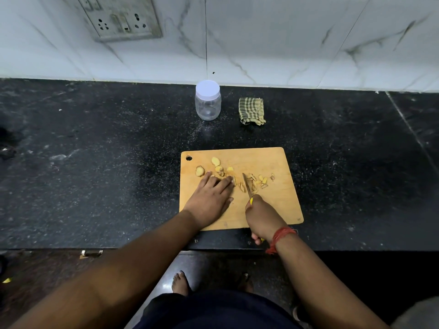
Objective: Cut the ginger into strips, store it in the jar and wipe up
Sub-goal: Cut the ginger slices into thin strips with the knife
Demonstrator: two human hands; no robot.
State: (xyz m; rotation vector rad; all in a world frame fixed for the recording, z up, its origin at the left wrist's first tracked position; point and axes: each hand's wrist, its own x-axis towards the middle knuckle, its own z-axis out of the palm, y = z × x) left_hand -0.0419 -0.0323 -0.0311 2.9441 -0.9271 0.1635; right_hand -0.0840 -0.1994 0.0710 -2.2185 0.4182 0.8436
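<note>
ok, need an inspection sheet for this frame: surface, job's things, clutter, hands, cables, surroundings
Surface: dark speckled counter, pale specks scattered on it.
Job's things: wooden cutting board near the front edge; ginger chunks on its left part, cut strips beside the knife; clear jar at the back, white lid on, looks empty; checked cloth folded to its right.
Clutter: nothing seen on the counter.
Hands: left hand lies flat on the board, fingers straight at the ginger; right hand grips the yellow knife handle.
Cables: nothing seen.
Surroundings: marble-tiled wall, socket plate upper left; bare feet on the floor below.
</note>
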